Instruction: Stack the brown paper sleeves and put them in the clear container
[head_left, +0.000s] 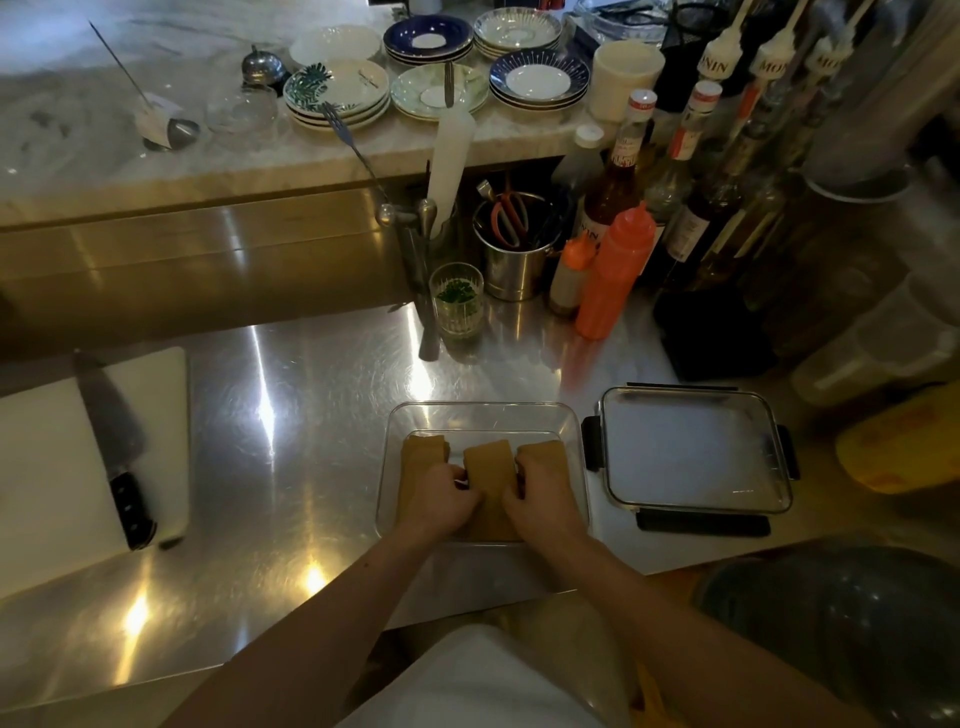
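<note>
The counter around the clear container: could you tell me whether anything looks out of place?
Only the knife, lying diagonally on the cutting board, handle past the near edge. Nothing spilled; lid sits right of container.

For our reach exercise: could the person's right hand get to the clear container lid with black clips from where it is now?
Probably yes. The right hand is in the clear container on the brown paper sleeves; the clear lid with black clips lies flat just beside it, with nothing between.

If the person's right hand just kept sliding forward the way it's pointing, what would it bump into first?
Probably the far wall of the clear container. The right hand rests inside it on the brown paper sleeves, pointing away from the body. Beyond that wall comes bare steel counter, though depth is hard to judge.
</note>
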